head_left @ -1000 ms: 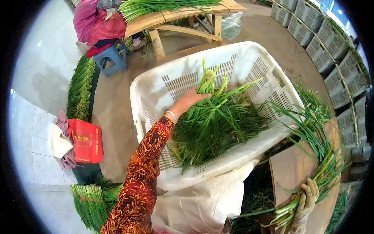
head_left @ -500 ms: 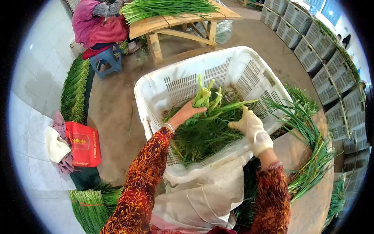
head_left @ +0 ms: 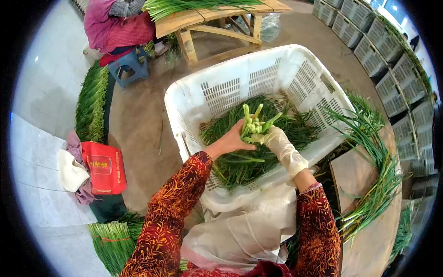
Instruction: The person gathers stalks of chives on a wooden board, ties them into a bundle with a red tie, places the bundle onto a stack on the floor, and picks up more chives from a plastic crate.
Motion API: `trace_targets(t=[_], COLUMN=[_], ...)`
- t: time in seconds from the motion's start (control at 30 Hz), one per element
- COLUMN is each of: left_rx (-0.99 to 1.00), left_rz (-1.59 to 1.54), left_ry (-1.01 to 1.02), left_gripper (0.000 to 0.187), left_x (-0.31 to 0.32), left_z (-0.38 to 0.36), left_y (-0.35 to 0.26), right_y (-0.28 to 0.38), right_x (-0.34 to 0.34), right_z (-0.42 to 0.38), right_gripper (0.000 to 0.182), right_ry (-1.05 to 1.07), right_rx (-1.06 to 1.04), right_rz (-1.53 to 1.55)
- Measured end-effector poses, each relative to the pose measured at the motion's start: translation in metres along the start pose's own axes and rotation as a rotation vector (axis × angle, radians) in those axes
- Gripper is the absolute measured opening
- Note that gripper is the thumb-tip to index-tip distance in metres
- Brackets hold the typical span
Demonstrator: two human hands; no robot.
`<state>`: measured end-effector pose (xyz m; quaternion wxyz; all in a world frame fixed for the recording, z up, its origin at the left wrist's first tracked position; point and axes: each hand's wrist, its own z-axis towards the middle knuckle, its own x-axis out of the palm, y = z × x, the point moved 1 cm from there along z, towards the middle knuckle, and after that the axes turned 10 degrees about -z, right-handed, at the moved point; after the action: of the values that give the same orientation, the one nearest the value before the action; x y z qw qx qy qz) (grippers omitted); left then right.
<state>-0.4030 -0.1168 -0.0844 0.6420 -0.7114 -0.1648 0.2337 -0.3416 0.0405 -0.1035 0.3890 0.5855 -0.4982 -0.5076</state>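
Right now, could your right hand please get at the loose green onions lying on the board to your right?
Probably yes, once it lets go. The right hand grips the bunch in the crate with the left hand; the loose onions lie uncovered beside that arm.

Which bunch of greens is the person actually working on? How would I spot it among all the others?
Find the big white slatted crate in the middle, half full of loose green stalks. Over its contents, the bare left hand and the gloved right hand close together around one small bunch of green onions. It alone stands upright, pale cut ends pointing up.
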Motion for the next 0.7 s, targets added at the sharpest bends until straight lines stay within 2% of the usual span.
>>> trace_targets(t=[0.03, 0.07, 0.13, 0.17, 0.2, 0.27, 0.3, 0.33, 0.37, 0.5, 0.57, 0.6, 0.67, 0.7], left_rx=[0.065, 0.074, 0.241, 0.195, 0.170, 0.276, 0.241, 0.405, 0.326, 0.442, 0.815, 0.966, 1.123, 1.111], left_rz=[0.049, 0.050, -0.248, -0.487, -0.423, -0.066, 0.072, 0.473, 0.621, 0.498, -0.301, -0.560, 0.393, 0.234], left_ry=[-0.020, -0.009, -0.081, -0.030, -0.012, -0.070, -0.090, -0.190, -0.196, -0.142, 0.411, 0.501, 0.015, 0.171], left_gripper=[0.100, 0.100, 0.090, 0.087, 0.085, 0.081, 0.082, 0.085, 0.086, 0.072, 0.061, 0.059, 0.029, 0.054], left_x=[0.005, 0.009, 0.014, 0.014, 0.012, 0.005, 0.001, -0.004, -0.015, 0.018, 0.041, 0.061, 0.096, 0.116], left_z=[0.000, -0.001, -0.001, 0.000, -0.003, -0.004, -0.004, 0.001, 0.010, 0.007, 0.015, 0.012, 0.015, 0.001], left_y=[0.001, 0.007, 0.018, 0.023, 0.006, -0.028, -0.050, -0.065, -0.074, -0.212, -0.237, -0.252, -0.308, -0.326], right_y=[0.004, 0.006, 0.057, 0.044, 0.051, 0.091, 0.097, 0.120, 0.136, 0.203, 0.225, 0.232, 0.243, 0.243], right_x=[0.005, 0.005, 0.007, 0.008, 0.005, -0.003, -0.011, -0.017, -0.027, -0.060, -0.075, -0.081, -0.092, -0.096], right_z=[-0.001, -0.005, -0.031, -0.026, -0.027, -0.048, -0.051, -0.058, -0.065, -0.133, -0.184, -0.210, -0.265, -0.288], right_gripper=[0.040, 0.040, 0.042, 0.044, 0.045, 0.042, 0.041, 0.039, 0.031, 0.029, 0.029, 0.028, 0.028, 0.027], right_ry=[0.026, -0.008, -0.001, -0.080, -0.031, -0.098, -0.148, -0.140, -0.144, -0.231, -0.306, -0.349, -0.458, -0.515], right_rx=[-0.025, 0.098, 0.004, -0.135, -0.171, -0.175, -0.296, -0.254, -0.334, -0.425, -0.423, -0.410, -0.374, -0.353], right_rz=[-0.010, -0.380, -0.575, -0.625, -0.723, -0.757, -0.680, -0.666, -0.670, -0.642, -0.626, -0.617, -0.605, -0.590])
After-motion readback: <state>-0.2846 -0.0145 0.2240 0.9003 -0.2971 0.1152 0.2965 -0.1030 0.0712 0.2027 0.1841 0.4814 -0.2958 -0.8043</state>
